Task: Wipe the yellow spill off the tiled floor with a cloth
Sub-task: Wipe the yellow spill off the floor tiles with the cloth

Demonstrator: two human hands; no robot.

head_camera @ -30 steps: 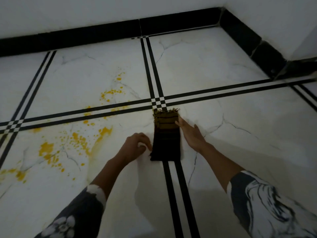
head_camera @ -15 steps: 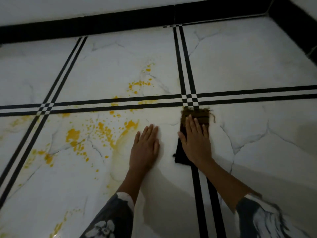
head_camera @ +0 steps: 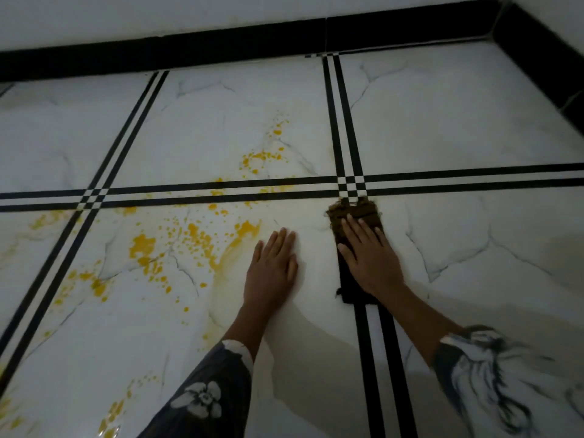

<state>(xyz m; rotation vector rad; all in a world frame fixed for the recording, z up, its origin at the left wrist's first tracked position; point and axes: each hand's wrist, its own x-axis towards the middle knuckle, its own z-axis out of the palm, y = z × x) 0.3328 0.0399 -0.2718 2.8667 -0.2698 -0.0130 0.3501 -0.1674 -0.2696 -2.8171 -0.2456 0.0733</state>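
A yellow spill is splattered across the white marble-look tiled floor, left of centre, with a pale smeared streak at its right edge. A dark folded cloth with a brownish frayed far end lies on the black double stripe just below the stripe crossing. My right hand lies flat on the cloth, fingers together, pressing it to the floor. My left hand rests flat on the bare tile just left of the cloth, beside the spill's right edge, holding nothing.
Black double stripes cross the floor between tiles. A black skirting runs along the white wall at the far side and turns a corner at the upper right. More yellow drops lie near the bottom left.
My left hand uncurled and went flat on the tile. My right hand moved from the cloth's right side onto its top. The view shifted left, then slightly back.
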